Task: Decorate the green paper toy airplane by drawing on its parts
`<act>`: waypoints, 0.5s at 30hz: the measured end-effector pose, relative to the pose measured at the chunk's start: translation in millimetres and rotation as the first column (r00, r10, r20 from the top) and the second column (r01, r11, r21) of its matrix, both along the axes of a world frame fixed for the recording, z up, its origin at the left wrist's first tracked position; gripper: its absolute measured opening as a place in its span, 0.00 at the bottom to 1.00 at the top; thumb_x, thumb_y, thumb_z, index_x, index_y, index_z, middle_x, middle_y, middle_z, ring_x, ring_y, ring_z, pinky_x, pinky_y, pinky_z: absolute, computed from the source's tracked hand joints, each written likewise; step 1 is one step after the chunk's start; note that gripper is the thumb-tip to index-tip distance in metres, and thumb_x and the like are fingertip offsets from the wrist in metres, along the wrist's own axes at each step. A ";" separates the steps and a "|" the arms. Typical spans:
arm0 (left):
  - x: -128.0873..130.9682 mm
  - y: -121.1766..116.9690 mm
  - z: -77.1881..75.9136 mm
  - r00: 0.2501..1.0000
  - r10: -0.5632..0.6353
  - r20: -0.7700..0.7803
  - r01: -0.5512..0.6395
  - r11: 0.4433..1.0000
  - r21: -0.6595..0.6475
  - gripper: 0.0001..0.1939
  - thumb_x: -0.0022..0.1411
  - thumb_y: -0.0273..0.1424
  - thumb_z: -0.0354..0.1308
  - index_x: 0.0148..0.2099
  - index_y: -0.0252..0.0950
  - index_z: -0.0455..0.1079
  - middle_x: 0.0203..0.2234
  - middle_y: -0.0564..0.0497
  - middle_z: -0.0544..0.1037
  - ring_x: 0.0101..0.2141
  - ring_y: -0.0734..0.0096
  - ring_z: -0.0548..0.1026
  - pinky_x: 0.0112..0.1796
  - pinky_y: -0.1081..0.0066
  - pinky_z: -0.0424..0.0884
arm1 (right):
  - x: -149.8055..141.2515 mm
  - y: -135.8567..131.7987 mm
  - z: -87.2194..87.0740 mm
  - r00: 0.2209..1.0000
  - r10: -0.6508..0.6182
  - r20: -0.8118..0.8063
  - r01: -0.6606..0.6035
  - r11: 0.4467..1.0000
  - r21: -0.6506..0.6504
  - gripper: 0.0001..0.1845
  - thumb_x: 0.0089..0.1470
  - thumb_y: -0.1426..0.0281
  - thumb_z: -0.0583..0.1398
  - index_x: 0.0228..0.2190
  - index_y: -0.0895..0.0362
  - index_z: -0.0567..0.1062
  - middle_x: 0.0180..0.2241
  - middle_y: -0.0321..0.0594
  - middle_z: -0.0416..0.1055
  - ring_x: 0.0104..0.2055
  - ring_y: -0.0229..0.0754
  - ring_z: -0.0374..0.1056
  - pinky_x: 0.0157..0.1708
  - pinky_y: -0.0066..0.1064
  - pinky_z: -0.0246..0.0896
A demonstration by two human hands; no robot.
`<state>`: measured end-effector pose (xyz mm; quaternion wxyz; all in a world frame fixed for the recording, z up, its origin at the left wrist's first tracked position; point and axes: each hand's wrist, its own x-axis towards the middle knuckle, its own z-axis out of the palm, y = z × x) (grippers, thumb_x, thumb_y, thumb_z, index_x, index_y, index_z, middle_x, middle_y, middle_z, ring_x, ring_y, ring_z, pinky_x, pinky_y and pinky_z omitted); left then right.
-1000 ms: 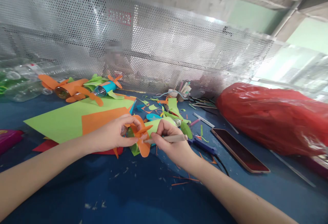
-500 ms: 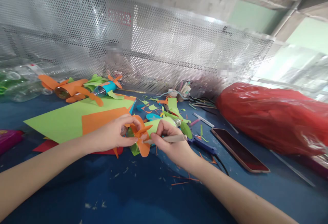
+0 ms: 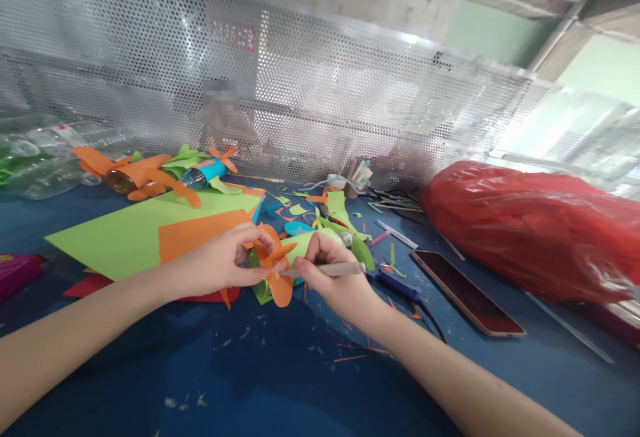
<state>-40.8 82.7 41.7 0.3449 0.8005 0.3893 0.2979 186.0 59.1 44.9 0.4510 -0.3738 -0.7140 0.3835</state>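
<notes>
Reaching in from the lower left, the left arm is stretched over the blue tabletop [image 3: 240,370], and an orange paper propeller [image 3: 281,290] is held in the curled fingers of the left hand [image 3: 233,260], thumb and forefinger slightly parted. A pale pen [image 3: 345,269] is gripped by the closed fingers of the right hand [image 3: 340,296], its tip pointed at the propeller. Green paper sheets [image 3: 115,234] are partly covered by an orange sheet [image 3: 195,227]; the right forearm is flanked by a smartphone [image 3: 467,294] and a red plastic bag [image 3: 525,230].
</notes>
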 end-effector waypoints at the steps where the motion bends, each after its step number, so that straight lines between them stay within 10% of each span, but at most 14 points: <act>1: -0.1 0.1 -0.1 1.000 0.000 -0.007 0.000 1.000 -0.001 0.15 0.60 0.44 0.64 0.44 0.41 0.71 0.25 0.59 0.64 0.23 0.73 0.58 0.25 0.70 0.56 | 0.0 0.0 0.5 1.000 -0.004 0.000 0.004 1.000 0.010 0.19 0.53 0.62 0.65 0.23 0.51 0.60 0.20 0.29 0.61 0.23 0.36 0.57 0.23 0.28 0.53; 15: 0.0 0.8 -2.2 1.000 -0.019 0.014 0.019 1.000 0.017 0.14 0.61 0.43 0.64 0.44 0.41 0.71 0.31 0.56 0.71 0.23 0.75 0.59 0.25 0.71 0.58 | -1.2 -0.3 1.6 0.998 -0.053 0.030 0.052 0.997 0.053 0.17 0.52 0.63 0.63 0.22 0.50 0.59 0.18 0.27 0.58 0.21 0.35 0.53 0.22 0.28 0.51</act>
